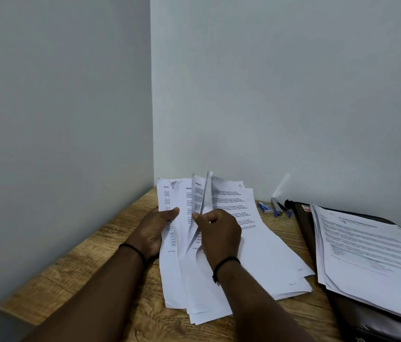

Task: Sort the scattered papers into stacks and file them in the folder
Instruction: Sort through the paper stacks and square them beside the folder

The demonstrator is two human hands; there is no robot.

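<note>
Fanning a loose sheaf of papers (182, 243) above the desk (76, 262), we hold it at two points: our left hand (156, 232) grips the left edge, thumb on top and fingers curled beneath, while our right hand (219, 233) pinches a few lifted sheets between thumb and bent fingers. We judge slippage the main risk: the sheets are thin, smooth and limp, already splayed out of register, so a loosened pinch could spill them onto the pile (276, 262) lying flat beneath and mix the sets. A sorted stack (372, 248) rests on the dark, glossy folder (352, 314) at right, its edges staggered and overhanging; a nudge could slide it. The desk is rough-grained wood. Small blue stationery (274, 208) lies near the wall.
</note>
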